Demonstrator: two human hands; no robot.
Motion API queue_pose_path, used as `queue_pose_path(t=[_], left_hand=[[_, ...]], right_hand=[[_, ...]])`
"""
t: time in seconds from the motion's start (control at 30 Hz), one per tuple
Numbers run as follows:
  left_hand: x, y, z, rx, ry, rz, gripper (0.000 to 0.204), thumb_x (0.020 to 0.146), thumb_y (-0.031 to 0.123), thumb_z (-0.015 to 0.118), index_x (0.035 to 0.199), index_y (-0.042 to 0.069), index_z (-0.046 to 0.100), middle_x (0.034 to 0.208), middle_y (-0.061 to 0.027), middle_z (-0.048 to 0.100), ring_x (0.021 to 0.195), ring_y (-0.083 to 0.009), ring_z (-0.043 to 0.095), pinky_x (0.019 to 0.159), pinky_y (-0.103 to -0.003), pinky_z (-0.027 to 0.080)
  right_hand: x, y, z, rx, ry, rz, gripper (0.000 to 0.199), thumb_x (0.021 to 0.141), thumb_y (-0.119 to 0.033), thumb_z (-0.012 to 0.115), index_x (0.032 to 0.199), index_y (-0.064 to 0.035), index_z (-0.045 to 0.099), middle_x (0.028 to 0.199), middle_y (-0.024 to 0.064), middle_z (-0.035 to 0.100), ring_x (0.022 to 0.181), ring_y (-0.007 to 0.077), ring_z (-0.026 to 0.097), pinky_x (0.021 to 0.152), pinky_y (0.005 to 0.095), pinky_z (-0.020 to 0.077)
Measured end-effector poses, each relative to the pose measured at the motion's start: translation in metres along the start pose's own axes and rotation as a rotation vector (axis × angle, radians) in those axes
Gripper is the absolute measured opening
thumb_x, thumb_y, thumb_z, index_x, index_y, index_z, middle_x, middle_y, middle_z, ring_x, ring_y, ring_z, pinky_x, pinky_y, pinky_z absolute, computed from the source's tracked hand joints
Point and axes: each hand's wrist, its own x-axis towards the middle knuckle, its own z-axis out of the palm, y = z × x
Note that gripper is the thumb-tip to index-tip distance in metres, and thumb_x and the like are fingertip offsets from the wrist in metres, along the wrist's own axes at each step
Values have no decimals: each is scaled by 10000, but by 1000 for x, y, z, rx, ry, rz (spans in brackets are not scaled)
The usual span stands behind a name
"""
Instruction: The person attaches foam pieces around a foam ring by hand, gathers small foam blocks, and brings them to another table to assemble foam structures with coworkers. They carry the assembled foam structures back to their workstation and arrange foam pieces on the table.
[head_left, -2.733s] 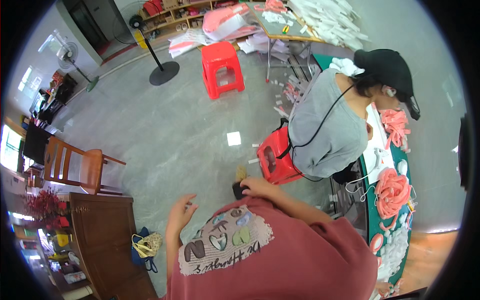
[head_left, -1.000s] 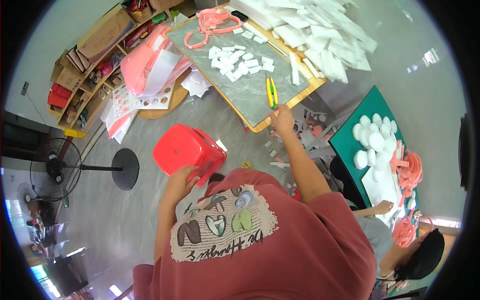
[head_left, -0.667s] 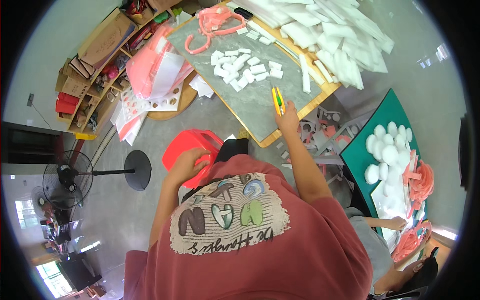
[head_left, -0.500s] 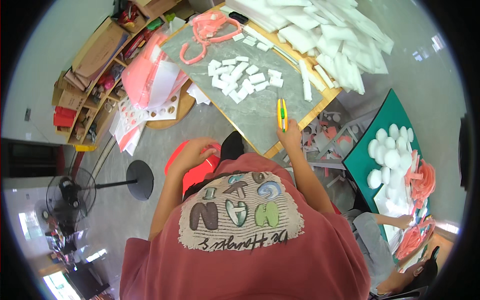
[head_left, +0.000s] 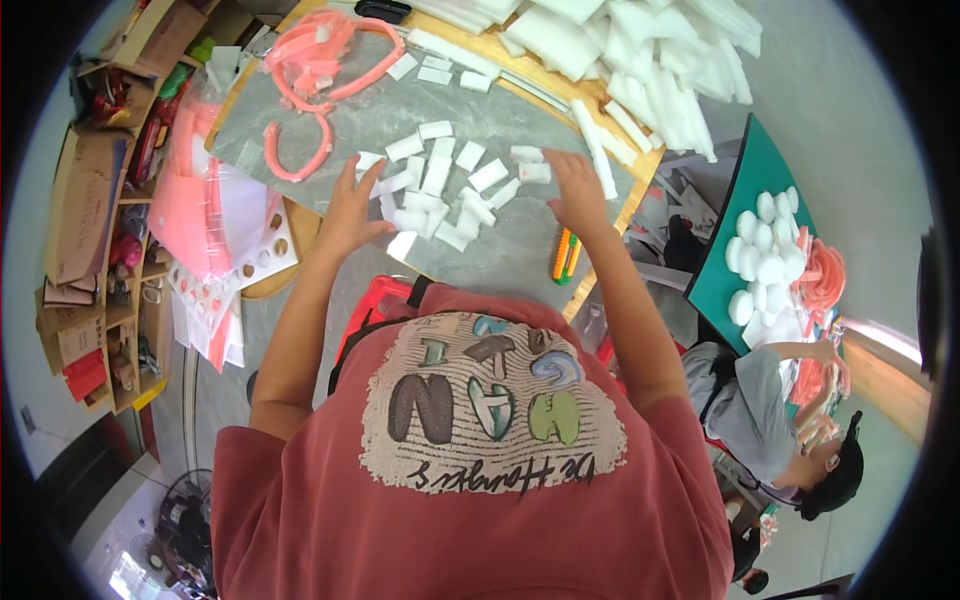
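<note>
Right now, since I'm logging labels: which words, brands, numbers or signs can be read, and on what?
Shirt: chunky coloured letters with black script; wording withheld.
Cartons: any print is too small or blurred to read.
White blocks: no readable print.

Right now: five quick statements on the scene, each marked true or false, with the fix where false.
1. A cluster of white blocks lies between the left hand and right hand. True.
2. The right hand grips the orange-green tool. False: it lies on the grey table.
3. The pink curl lies left of the white blocks. True.
4. The white discs lie on the grey table. False: they are on the green table.
5. The co-worker wears a black cap. True.
</note>
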Motion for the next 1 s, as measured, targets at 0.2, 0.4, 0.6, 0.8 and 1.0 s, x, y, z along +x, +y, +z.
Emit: queue_pose_path(t=[0.2, 0.4, 0.6, 0.8, 1.0], left_hand=[[42, -26, 4, 266, -286, 107, 1218, 379, 255, 861, 1394, 249, 188, 1422, -217, 110, 1284, -430, 180, 952, -542, 306], [49, -49, 19, 194, -210, 83, 1238, 374, 339, 855, 1399, 240, 168, 1415, -226, 119, 1286, -422, 180, 915, -545, 335], [66, -36, 15, 157, -255, 25, 1252, 360, 382, 852, 1398, 213, 173, 1375, -240, 205, 1207, -423, 295, 887, -493, 393], [67, -25, 42, -101, -196, 121, 1241, 373, 317, 862, 1396, 195, 171, 1361, -257, 208, 1149, -438, 355, 920, -454, 385], [67, -30, 26, -89, -185, 184, 1252, 371, 280, 866, 1398, 199, 155, 1379, -249, 169, 1151, -435, 356, 933, -455, 378]], right_hand=[[44, 7, 50, -78, -234, -38, 594, 652, 15, 592, 1202, -149, 440, 1217, 118, 460, 1088, 306, 467, 850, 387, 430], [12, -19, 35, 182, -164, 519, 630, 612, -83, 669, 1196, -87, 431, 1210, 179, 452, 1058, 350, 478, 875, 397, 424], [-32, -68, 71, 415, -107, 497, 1072, 449, -161, 833, 1336, -32, 245, 1265, 254, 373, 1150, 376, 419, 933, 398, 393], [-7, -116, 65, 228, -131, 403, 1306, 349, -256, 880, 1400, -140, 114, 1396, 275, 96, 1249, 446, 239, 983, 450, 335], [-12, -112, 69, 225, -44, 382, 1293, 361, -242, 876, 1398, -137, 111, 1403, 278, 43, 1256, 467, 205, 1005, 463, 297]])
